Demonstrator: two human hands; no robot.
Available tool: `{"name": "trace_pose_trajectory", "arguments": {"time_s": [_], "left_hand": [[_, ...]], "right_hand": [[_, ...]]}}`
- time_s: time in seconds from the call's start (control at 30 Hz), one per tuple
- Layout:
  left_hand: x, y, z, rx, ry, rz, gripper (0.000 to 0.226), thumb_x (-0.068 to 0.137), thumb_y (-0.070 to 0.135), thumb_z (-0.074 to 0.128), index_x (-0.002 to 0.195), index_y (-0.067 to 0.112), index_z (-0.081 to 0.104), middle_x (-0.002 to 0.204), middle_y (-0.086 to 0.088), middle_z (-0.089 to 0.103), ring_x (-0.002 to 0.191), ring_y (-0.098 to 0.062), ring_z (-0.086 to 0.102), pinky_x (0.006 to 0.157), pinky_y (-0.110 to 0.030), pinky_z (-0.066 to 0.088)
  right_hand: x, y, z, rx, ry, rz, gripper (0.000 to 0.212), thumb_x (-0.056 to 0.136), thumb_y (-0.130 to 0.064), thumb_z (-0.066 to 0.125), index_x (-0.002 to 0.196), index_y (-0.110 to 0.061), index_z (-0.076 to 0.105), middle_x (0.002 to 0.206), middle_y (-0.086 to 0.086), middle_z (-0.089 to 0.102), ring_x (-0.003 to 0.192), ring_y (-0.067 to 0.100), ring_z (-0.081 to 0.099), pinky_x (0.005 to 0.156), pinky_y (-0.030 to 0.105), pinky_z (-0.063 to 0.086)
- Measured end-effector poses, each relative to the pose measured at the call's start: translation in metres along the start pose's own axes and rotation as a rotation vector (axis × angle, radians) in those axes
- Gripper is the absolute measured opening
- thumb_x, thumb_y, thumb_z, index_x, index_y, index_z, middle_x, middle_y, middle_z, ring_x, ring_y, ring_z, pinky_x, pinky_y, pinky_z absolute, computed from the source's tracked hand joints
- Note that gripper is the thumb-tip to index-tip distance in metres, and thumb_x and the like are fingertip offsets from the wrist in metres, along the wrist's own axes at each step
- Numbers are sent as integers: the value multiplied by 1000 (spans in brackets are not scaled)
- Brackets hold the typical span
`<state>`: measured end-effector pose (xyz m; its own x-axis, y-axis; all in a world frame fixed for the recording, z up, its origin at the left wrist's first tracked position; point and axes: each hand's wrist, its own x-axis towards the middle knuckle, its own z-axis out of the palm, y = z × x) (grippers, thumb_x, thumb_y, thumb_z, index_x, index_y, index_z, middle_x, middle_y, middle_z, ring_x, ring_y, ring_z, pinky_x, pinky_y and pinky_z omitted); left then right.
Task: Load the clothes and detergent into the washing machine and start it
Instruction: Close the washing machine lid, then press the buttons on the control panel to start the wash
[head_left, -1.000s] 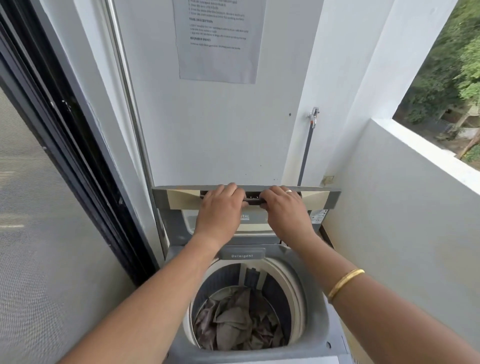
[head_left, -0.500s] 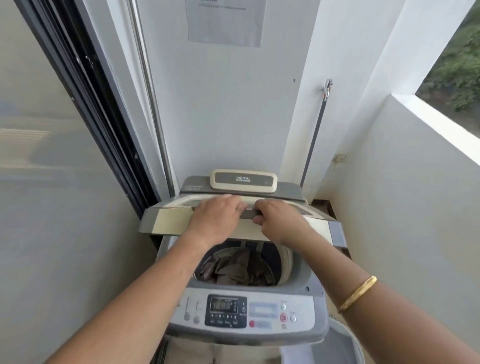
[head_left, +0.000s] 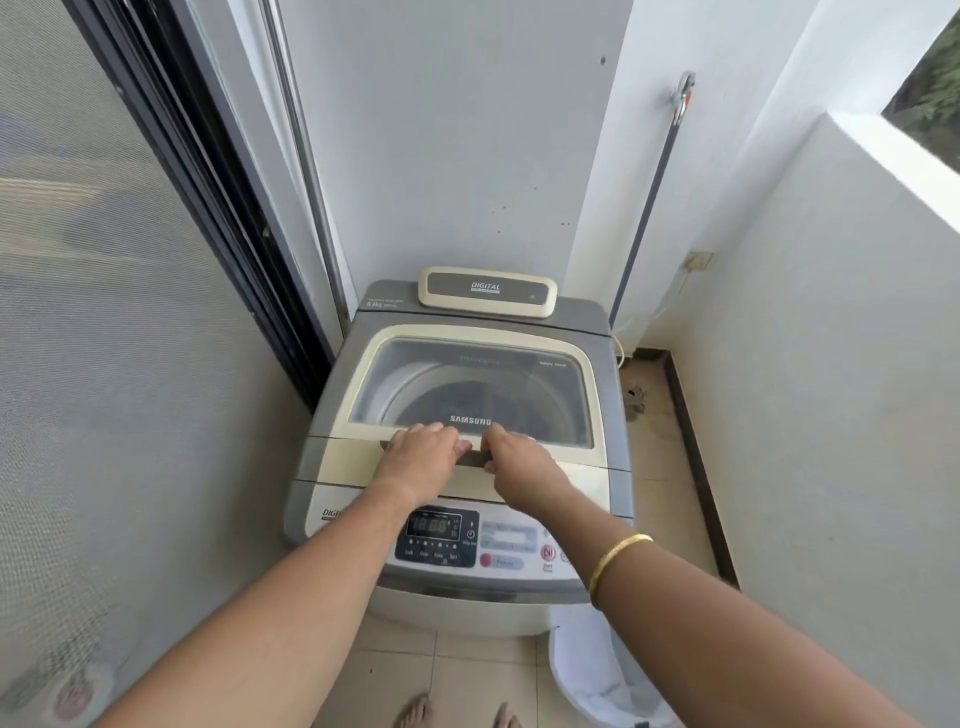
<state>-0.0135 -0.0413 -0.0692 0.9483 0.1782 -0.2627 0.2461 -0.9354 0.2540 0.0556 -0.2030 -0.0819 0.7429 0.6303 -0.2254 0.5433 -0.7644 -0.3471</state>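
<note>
A grey and cream top-loading washing machine stands against the far wall. Its folding lid lies flat and closed, with a clear window through which the drum shows dimly; the clothes are hidden. My left hand and my right hand sit side by side, both gripping the dark lid handle at the lid's front fold. The control panel with a lit digital display lies just below my wrists. No detergent container is in view.
A dark-framed sliding mesh door runs along the left. A white parapet wall closes the right side. A white laundry basket stands on the tiled floor beside the machine's front right. A tap with a grey pipe hangs on the wall.
The lid went from upright and folded to flat and closed over the drum, with both hands staying on its handle. The clothes in the drum are now out of sight.
</note>
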Motion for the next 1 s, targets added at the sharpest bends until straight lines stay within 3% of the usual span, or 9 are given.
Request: {"name": "trace_pose_trajectory", "arguments": {"time_s": [0.13,0.23,0.33,0.43,0.53,0.67,0.83,1.0], "left_hand": [[4,-2,5,7,35,13,33,117,48,36,112,25,60,118,0,68,116,-26,59,109,-49,47],[3,-5,11,21,100,24,31,114,50,42,118,27,61,119,5,62,117,-22,54,109,-48,46],[-2,-6,12,-9,183,55,21,113,44,45,113,30,61,116,9,61,112,-20,54,106,-46,49],[-8,-7,10,-45,281,79,16,112,31,46,105,29,61,110,10,63,104,-19,56,101,-45,52],[-12,-4,2,-162,350,106,23,113,29,45,94,26,59,95,10,65,91,-19,61,86,-43,58],[-22,-1,1,-214,332,160,24,112,27,46,90,22,57,84,7,65,80,-20,63,69,-42,58],[-39,-13,14,-179,302,184,20,107,24,47,88,22,55,84,7,68,82,-23,64,70,-43,57],[-57,-35,28,-140,330,136,21,107,26,48,87,20,53,85,4,66,81,-26,60,72,-44,54]], "right_hand": [[5,12,-1,106,51,23,27,101,-23,71,124,-14,60,126,13,59,122,35,53,102,45,46],[-7,25,-3,129,127,53,26,103,-32,68,125,-18,64,124,8,60,121,31,52,103,44,47],[-38,38,0,89,267,112,18,109,-21,54,122,-19,67,118,4,63,115,30,56,98,43,52],[-79,46,14,54,373,226,31,106,-6,49,126,-18,68,123,2,67,113,26,60,97,40,57],[-118,51,34,54,371,332,32,105,-11,51,131,-19,67,121,1,71,104,23,66,86,37,61],[-161,49,62,29,315,389,33,106,-16,48,131,-20,68,106,2,76,85,24,65,69,33,53],[-181,41,81,6,305,364,43,107,-16,47,147,-25,62,96,0,75,77,24,64,63,39,57],[-183,36,86,-24,320,356,45,107,-14,49,149,-22,61,98,2,76,78,26,66,65,40,56]]}}
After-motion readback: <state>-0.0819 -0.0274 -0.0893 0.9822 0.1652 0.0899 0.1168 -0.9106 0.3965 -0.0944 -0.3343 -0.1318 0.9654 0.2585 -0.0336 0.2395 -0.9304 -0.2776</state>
